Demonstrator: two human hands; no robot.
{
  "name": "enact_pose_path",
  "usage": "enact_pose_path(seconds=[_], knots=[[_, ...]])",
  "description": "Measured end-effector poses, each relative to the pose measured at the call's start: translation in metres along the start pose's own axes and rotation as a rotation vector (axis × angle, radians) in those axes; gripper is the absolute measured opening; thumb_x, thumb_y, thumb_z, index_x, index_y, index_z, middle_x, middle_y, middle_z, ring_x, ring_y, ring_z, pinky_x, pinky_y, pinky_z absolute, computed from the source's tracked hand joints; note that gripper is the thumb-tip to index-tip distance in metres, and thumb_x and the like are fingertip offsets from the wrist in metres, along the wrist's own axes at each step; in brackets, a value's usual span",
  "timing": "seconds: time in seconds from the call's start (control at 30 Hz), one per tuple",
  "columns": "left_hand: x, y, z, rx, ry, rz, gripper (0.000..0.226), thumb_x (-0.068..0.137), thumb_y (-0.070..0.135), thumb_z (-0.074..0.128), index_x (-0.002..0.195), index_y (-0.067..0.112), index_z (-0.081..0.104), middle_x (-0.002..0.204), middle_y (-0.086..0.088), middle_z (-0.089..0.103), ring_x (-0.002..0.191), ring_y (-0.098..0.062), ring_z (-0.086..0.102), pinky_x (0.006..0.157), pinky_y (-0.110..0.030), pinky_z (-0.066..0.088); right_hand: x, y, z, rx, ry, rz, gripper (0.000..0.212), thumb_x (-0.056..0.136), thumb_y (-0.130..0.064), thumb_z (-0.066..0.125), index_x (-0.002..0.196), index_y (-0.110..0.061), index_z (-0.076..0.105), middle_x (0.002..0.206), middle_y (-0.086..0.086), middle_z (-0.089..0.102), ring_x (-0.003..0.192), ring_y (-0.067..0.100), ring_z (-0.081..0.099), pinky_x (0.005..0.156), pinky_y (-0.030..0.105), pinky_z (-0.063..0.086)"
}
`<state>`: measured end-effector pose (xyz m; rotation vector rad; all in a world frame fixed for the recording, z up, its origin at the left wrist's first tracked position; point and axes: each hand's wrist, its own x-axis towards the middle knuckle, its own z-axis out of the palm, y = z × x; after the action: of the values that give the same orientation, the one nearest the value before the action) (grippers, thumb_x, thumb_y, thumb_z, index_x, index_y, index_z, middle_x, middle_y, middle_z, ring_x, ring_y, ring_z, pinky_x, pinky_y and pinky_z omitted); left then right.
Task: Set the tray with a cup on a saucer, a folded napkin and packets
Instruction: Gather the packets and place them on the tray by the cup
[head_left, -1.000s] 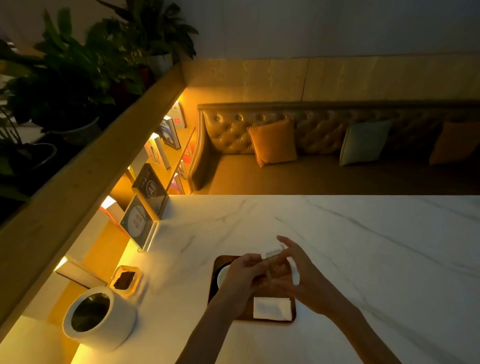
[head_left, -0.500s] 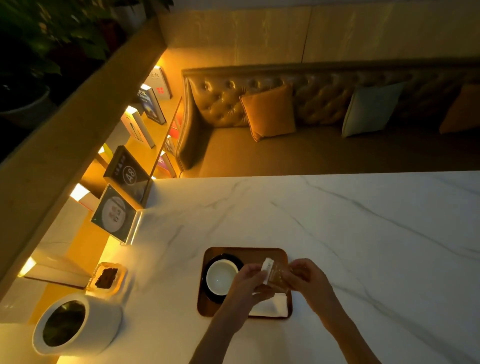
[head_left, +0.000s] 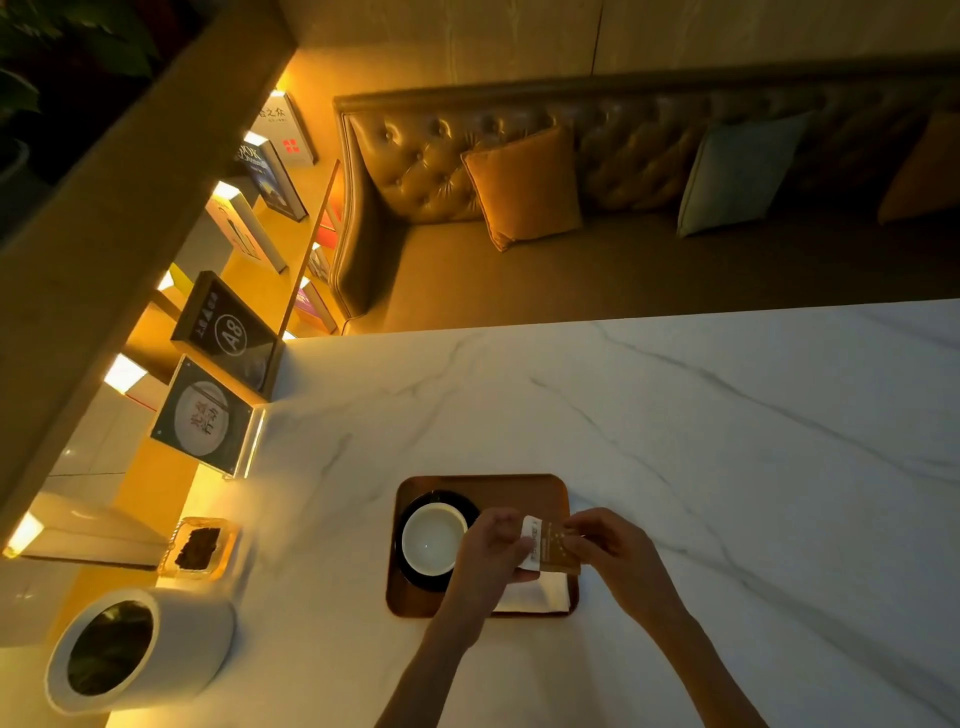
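Note:
A brown wooden tray (head_left: 498, 489) lies on the white marble table (head_left: 727, 441). On its left half a white cup (head_left: 432, 535) stands on a dark saucer (head_left: 462, 506). A folded white napkin (head_left: 540, 595) lies at the tray's near right corner, partly under my hands. My left hand (head_left: 491, 551) and my right hand (head_left: 608, 545) both grip a brown packet (head_left: 553, 548) with a white end, held just above the tray's right half. Whether more than one packet is in the hands I cannot tell.
A white cylindrical pot (head_left: 140, 654) and a small glass dish with dark contents (head_left: 197, 545) stand at the table's left end. Two framed signs (head_left: 208, 421) lean beside them. Behind the table runs a tufted bench with cushions (head_left: 524, 187).
The view has tilted down and the hands with the packet have come lower and nearer over the tray. The cup, hidden a second ago by my left hand, is now in plain sight.

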<state>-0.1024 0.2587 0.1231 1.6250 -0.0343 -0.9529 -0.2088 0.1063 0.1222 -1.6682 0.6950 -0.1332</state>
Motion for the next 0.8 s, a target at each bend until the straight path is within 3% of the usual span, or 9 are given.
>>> enact_pose_path(seconds=[0.1,0.4,0.5,0.6,0.7,0.8], knots=[[-0.002,0.003,-0.003,0.018,-0.021,0.024,0.03,0.09,0.006,0.063,0.11,0.027,0.066,0.099,-0.002,0.071,0.089,-0.012,0.073,0.065,-0.027,0.061,0.0,0.0,0.002,0.024,-0.002,-0.008,0.014,0.083,-0.016,0.07,0.093,-0.026,0.07,0.09,-0.005,0.074,0.086,0.014,0.071,0.078,0.032,0.058],[-0.004,-0.01,-0.008,0.033,0.041,0.021,0.021,0.089,0.008,0.065,0.104,0.023,0.068,0.099,-0.005,0.072,0.087,-0.016,0.074,0.064,-0.027,0.061,-0.006,0.019,0.012,0.179,0.039,0.126,0.019,0.084,-0.014,0.069,0.096,-0.03,0.071,0.095,0.001,0.074,0.09,0.019,0.071,0.074,0.032,0.061],[0.005,-0.025,-0.004,0.081,0.079,-0.028,0.022,0.09,0.007,0.064,0.111,0.016,0.067,0.102,-0.011,0.071,0.087,-0.022,0.073,0.062,-0.025,0.061,0.0,0.036,0.023,0.123,0.123,0.188,0.017,0.084,-0.011,0.069,0.091,-0.026,0.071,0.095,0.007,0.073,0.088,0.023,0.071,0.072,0.042,0.062],[0.027,-0.039,0.003,0.189,0.136,-0.066,0.025,0.092,0.008,0.061,0.116,0.014,0.062,0.102,-0.009,0.068,0.086,-0.017,0.069,0.059,-0.02,0.059,0.015,0.055,0.04,0.031,0.187,0.247,0.014,0.087,-0.011,0.065,0.1,-0.013,0.069,0.096,0.01,0.07,0.088,0.025,0.069,0.076,0.049,0.06],[0.057,-0.044,0.005,0.365,0.196,-0.053,0.031,0.095,0.012,0.057,0.126,0.011,0.056,0.115,-0.009,0.066,0.098,-0.017,0.064,0.078,-0.028,0.059,0.039,0.069,0.05,-0.011,0.184,0.348,0.027,0.093,-0.016,0.055,0.116,-0.005,0.062,0.101,0.013,0.069,0.087,0.025,0.068,0.08,0.044,0.059],[0.085,-0.046,0.005,0.472,0.191,-0.05,0.035,0.097,0.016,0.051,0.131,0.01,0.053,0.122,-0.005,0.064,0.105,-0.013,0.059,0.083,-0.022,0.046,0.063,0.078,0.057,0.077,0.112,0.428,0.038,0.098,-0.02,0.047,0.133,-0.007,0.049,0.12,0.017,0.061,0.099,0.027,0.065,0.084,0.039,0.056]])
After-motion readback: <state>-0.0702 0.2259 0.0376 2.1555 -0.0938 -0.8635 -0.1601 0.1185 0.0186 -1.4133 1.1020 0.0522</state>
